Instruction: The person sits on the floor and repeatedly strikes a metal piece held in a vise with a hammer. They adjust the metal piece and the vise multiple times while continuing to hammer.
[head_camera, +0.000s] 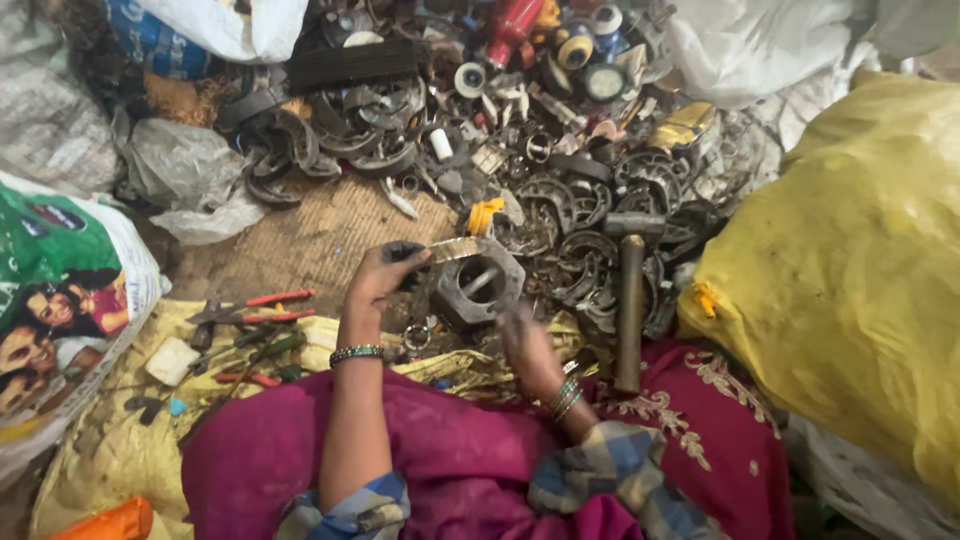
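- Yellow sack (850, 290) bulges at the right, beside the heap of curved metal scrap (520, 150).
- Hammer (630, 300) lies handle-down, just right of the hexagonal metal block (480, 285).
- Left hand (385, 270) pinches a curved metal strip (455, 248) over the block.
- Right hand (525, 345) hovers blurred below the block; its grip cannot be told.
- Red-handled pliers (255, 308) lie left.
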